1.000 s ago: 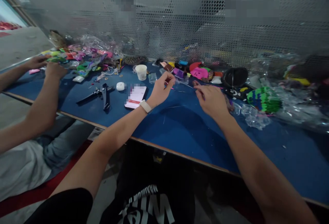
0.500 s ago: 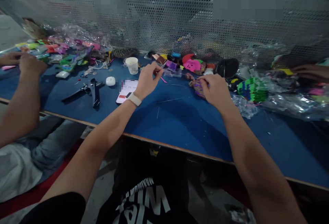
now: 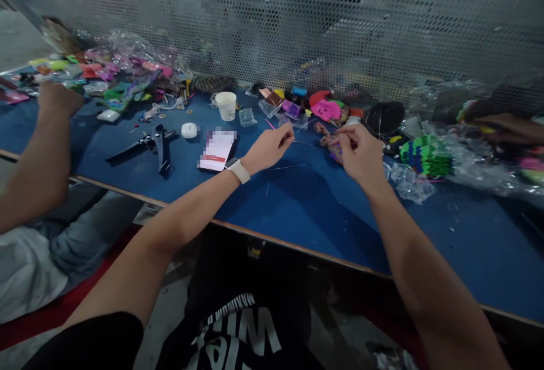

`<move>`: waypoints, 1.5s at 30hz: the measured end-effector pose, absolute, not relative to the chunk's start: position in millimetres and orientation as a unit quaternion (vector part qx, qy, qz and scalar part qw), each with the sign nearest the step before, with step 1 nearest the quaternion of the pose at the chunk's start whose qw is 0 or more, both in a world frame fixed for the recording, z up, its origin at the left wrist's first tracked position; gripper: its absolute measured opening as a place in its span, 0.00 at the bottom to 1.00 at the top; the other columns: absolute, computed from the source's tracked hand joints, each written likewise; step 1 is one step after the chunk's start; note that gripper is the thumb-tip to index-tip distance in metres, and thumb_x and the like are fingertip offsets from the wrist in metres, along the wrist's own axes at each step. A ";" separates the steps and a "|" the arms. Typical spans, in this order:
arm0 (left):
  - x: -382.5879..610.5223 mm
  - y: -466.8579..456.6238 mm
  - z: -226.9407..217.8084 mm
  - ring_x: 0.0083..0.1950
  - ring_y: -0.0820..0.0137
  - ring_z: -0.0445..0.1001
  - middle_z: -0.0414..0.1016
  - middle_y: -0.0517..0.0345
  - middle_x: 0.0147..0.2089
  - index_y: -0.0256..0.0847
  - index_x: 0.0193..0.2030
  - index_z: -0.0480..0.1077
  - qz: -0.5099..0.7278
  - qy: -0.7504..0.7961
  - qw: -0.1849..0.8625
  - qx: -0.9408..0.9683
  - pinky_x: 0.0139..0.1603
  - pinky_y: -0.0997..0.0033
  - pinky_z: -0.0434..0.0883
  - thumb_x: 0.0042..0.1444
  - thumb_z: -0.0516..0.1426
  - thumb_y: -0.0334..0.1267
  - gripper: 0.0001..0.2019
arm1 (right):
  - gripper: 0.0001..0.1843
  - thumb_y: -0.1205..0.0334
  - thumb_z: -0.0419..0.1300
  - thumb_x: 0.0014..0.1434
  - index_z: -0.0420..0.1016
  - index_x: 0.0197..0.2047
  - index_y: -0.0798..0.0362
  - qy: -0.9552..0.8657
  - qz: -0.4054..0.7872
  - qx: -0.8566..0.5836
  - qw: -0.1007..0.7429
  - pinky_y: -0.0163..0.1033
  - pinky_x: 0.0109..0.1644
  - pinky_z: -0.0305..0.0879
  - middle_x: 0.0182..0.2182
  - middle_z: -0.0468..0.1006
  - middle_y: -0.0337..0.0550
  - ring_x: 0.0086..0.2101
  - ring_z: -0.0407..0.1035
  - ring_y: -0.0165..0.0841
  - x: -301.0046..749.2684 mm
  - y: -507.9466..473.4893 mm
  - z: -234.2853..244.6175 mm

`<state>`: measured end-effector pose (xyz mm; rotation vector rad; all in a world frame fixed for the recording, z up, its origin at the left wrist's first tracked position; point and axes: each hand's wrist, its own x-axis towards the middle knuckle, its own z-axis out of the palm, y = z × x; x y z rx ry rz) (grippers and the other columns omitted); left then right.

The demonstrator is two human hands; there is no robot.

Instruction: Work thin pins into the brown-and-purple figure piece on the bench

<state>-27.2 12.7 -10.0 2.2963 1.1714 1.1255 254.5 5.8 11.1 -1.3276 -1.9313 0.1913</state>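
Note:
My left hand [image 3: 268, 148] is pinched above the blue table, with a thin clear strand [image 3: 304, 143] running from its fingertips to the right. A pale watch band circles that wrist. To the right, my right hand [image 3: 360, 150] has thumb and forefinger closed at a brown and purple clay-like lump [image 3: 329, 139]. Whether these fingers grip the lump or only the strand over it, I cannot tell. More thin strands [image 3: 289, 166] lie on the table in front of my left hand. A phone [image 3: 217, 149] with a lit screen lies left of that hand.
A white paper cup [image 3: 225, 106], a white earbud case [image 3: 189, 130] and a black folded stand [image 3: 159, 149] are to the left. Colourful clay pieces [image 3: 327, 109] and plastic wrap [image 3: 410, 183] line the back and right. Another person's hand [image 3: 59, 98] is at far left. A perforated metal panel [image 3: 276, 24] stands behind.
My left hand has moved right, away from the phone and toward my right hand, uncovering more of the phone. My right hand has stayed at the lump. The view has shifted slightly.

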 end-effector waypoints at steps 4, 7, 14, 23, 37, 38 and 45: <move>-23.3 7.2 -7.2 0.32 0.68 0.75 0.75 0.61 0.32 0.47 0.43 0.67 0.422 0.394 0.197 0.792 0.38 0.64 0.70 0.76 0.56 0.33 0.07 | 0.12 0.48 0.60 0.76 0.76 0.51 0.46 -0.742 0.175 -0.508 0.402 0.47 0.40 0.74 0.38 0.89 0.46 0.34 0.81 0.42 236.2 -0.4 7.3; -19.3 3.3 -7.1 0.30 0.69 0.74 0.74 0.63 0.31 0.46 0.45 0.66 0.412 0.377 0.252 0.790 0.37 0.66 0.69 0.77 0.55 0.33 0.06 | 0.15 0.44 0.65 0.72 0.76 0.47 0.47 -0.711 0.251 -0.485 0.442 0.42 0.30 0.62 0.33 0.87 0.44 0.24 0.68 0.34 224.7 -3.5 5.2; -13.5 -2.5 -0.7 0.32 0.71 0.71 0.72 0.63 0.30 0.42 0.43 0.69 0.403 0.371 0.376 0.747 0.38 0.68 0.66 0.79 0.52 0.34 0.09 | 0.21 0.45 0.77 0.58 0.76 0.43 0.46 -0.605 0.433 -0.434 0.508 0.36 0.24 0.59 0.29 0.80 0.37 0.22 0.66 0.29 214.2 -0.9 0.0; -8.9 -3.1 -5.0 0.28 0.73 0.66 0.68 0.67 0.28 0.44 0.46 0.64 0.403 0.324 0.466 0.717 0.34 0.70 0.64 0.80 0.52 0.36 0.06 | 0.22 0.50 0.83 0.50 0.77 0.38 0.47 -0.568 0.541 -0.402 0.472 0.38 0.28 0.73 0.28 0.76 0.34 0.26 0.74 0.31 204.0 -6.3 -7.9; -6.1 -2.2 -17.3 0.31 0.72 0.66 0.68 0.65 0.32 0.45 0.48 0.61 0.400 0.304 0.443 0.742 0.36 0.69 0.63 0.77 0.53 0.34 0.03 | 0.29 0.41 0.89 0.43 0.83 0.34 0.49 -0.581 0.561 -0.365 0.463 0.41 0.37 0.79 0.28 0.82 0.39 0.29 0.79 0.34 202.2 -12.1 -4.5; -6.6 -1.1 -17.8 0.30 0.72 0.65 0.67 0.66 0.31 0.45 0.48 0.60 0.396 0.301 0.454 0.740 0.35 0.69 0.62 0.77 0.52 0.34 0.04 | 0.28 0.42 0.89 0.43 0.83 0.34 0.49 -0.582 0.561 -0.362 0.465 0.41 0.37 0.80 0.29 0.82 0.39 0.29 0.79 0.34 201.9 -12.7 -3.8; -7.8 3.3 -21.2 0.27 0.73 0.65 0.65 0.68 0.28 0.47 0.48 0.57 0.390 0.292 0.518 0.704 0.32 0.71 0.62 0.76 0.50 0.30 0.06 | 0.30 0.41 0.90 0.41 0.82 0.34 0.49 -0.569 0.554 -0.353 0.495 0.41 0.37 0.79 0.30 0.80 0.36 0.29 0.79 0.33 200.2 -11.9 -2.3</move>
